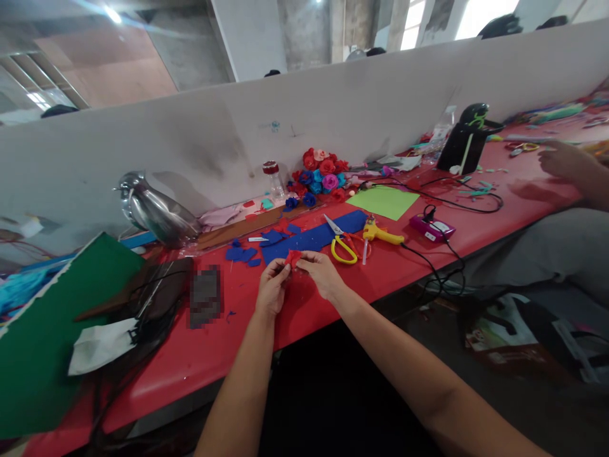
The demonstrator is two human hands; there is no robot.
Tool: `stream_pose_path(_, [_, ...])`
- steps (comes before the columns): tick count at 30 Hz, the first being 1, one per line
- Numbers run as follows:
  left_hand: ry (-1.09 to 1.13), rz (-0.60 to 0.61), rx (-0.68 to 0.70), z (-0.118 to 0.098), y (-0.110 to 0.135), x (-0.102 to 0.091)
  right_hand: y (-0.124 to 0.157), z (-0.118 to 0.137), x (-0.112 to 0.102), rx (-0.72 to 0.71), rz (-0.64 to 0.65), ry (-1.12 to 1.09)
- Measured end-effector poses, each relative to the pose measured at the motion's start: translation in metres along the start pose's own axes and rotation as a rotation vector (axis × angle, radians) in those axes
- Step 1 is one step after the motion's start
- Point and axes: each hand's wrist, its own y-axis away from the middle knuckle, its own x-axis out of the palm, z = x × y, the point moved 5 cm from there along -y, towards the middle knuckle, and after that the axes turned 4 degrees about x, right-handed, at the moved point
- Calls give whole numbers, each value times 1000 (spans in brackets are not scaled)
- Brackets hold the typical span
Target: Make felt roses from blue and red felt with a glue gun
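Between the fingertips of my left hand [273,285] and my right hand [320,271] is a small red paper flower [293,258], pinched from both sides above the table's front half. Its lower part is hidden by my fingers. Just beyond lies a strip of blue paper [311,236], with cut blue pieces [241,252] to its left. Yellow-handled scissors [343,249] lie open to the right of my right hand, their blades on the blue strip. Beside them rests a yellow glue gun [383,235] with a clear glue stick near it.
A pile of paper roses [326,166] stands by the wall, near a red-lidded jar [272,178]. Left are a steel jug [152,209], a dark bag [164,298] and green board [71,330]. Right are green paper [384,200], a purple power socket [432,228], cords and another person's hand [561,162].
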Motion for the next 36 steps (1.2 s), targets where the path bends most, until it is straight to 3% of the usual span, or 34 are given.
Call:
stream_pose_path(9, [-10,-1,18,-1,0,0,2,4,-8,65,-89,-147])
stream_pose_path(14, [-8,-16,19,-1,1,-1,7,-5,-4,95,-98,-23])
stream_pose_path(25, [80,-47,-7,2,-2,-2,1,-30,4,-67,-108,190])
stream_pose_path(31, [126,-52,-52,7,-2,-3,1,-27,8,-215,-73,357])
stream_pose_path(36, [138,-54,-47,6,-2,-3,1,-24,7,-247,-48,391])
